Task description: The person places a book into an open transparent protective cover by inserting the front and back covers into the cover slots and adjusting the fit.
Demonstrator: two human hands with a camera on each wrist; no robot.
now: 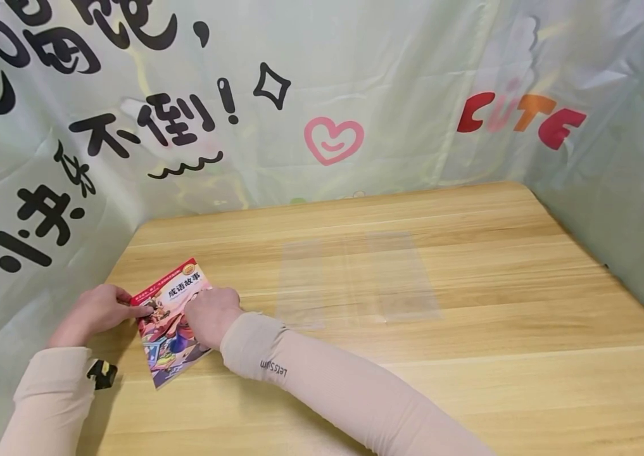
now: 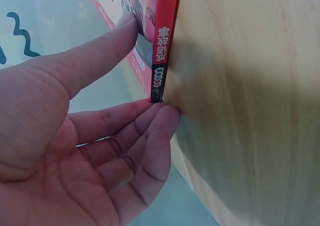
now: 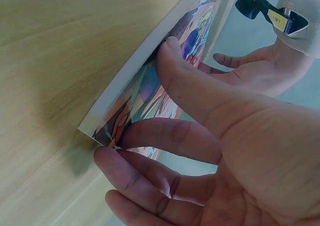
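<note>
Gripping the book (image 1: 166, 332) from opposite edges, apparently for steadiness, the left hand (image 1: 94, 313) pinches its spine side, the right hand (image 1: 213, 315) its page side.

2 long sleeves of pale beige-pink cloth are worn, 1 on each forearm. The left sleeve (image 1: 48, 405) is finished at the wrist with a wide left cuff (image 1: 50, 373), set off like a folded band. The right sleeve (image 1: 356, 392) is marked near its right cuff (image 1: 247, 345) with 1 short line of dark lettering (image 1: 273, 368), which is seen upside down from the head and cannot be read for certain. Soft creases are formed in the cloth. At the left wrist a small black camera (image 3: 262, 8) is worn, shaped with a rounded end and marked with 1 yellow label (image 3: 277, 20) printed in dark characters. The left hand (image 1: 92, 313) and the right hand (image 1: 213, 316) are left bare.
</note>
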